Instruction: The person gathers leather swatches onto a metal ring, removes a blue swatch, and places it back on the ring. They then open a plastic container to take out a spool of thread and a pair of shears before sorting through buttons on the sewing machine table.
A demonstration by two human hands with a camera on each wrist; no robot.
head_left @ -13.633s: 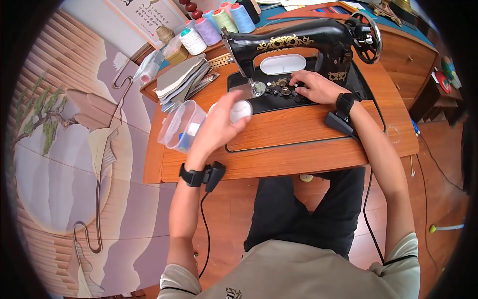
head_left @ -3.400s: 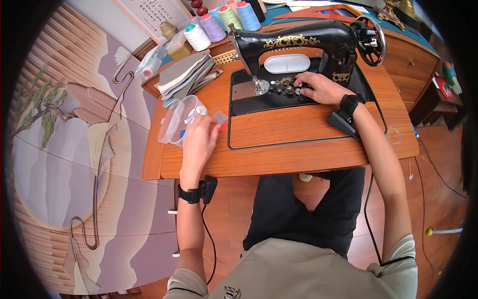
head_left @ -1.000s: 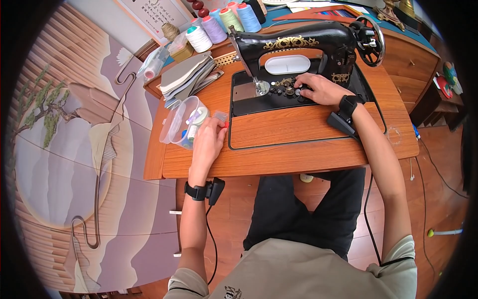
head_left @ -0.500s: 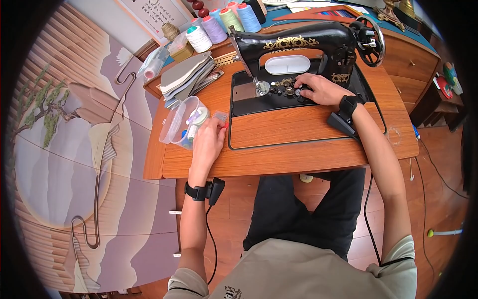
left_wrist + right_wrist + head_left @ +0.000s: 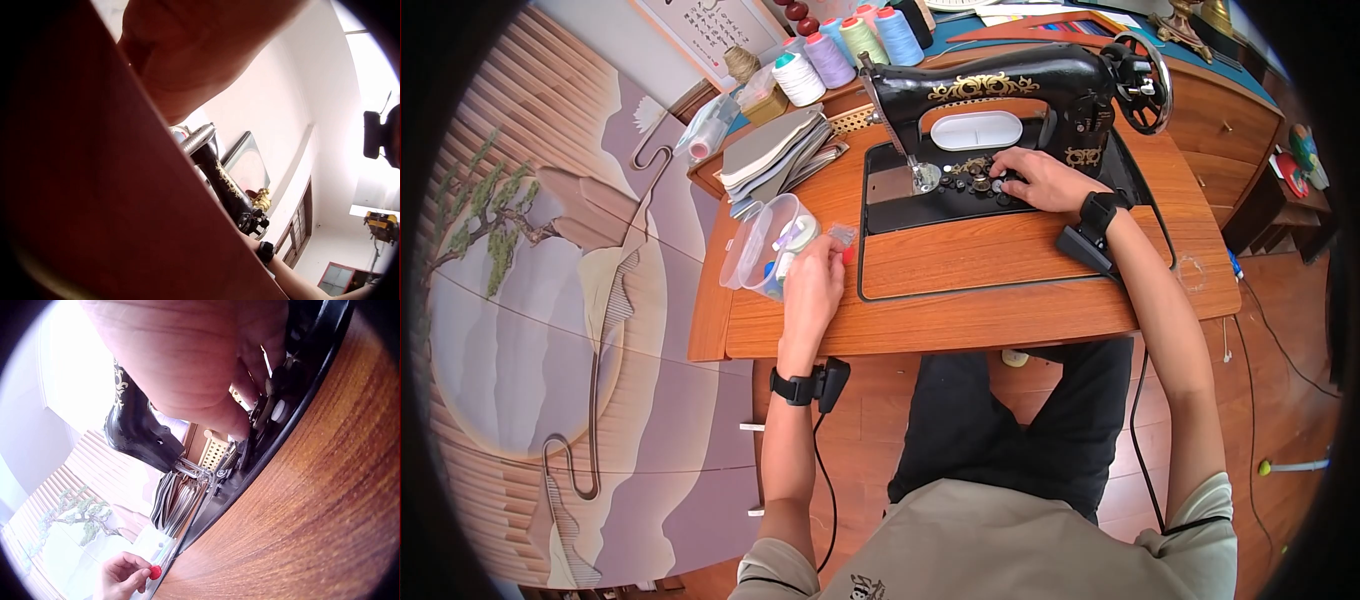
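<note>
My left hand [image 5: 812,290] is beside the clear plastic box [image 5: 752,262], at the left of the sewing table. Its thumb and fingertips pinch a small red disc [image 5: 155,572], seen most plainly in the right wrist view. Just past those fingers lies a small clear item [image 5: 840,235]. A white round thing [image 5: 798,233] and a blue piece sit in the box. My right hand [image 5: 1040,180] rests with relaxed fingers over a pile of dark and white buttons [image 5: 978,182] on the black sewing machine [image 5: 990,82] bed. The left wrist view shows mostly the table's underside.
Fabric swatches [image 5: 775,150] lie behind the plastic box. Several thread cones [image 5: 830,60] line the back. A white oval dish [image 5: 976,129] stands under the machine arm, and the handwheel [image 5: 1142,82] is at right. Cables run from both wrists.
Long before, my left hand held a white round thing in the air; that now sits in the box. Lately the red disc has turned to show more of its face. My right hand stays put.
</note>
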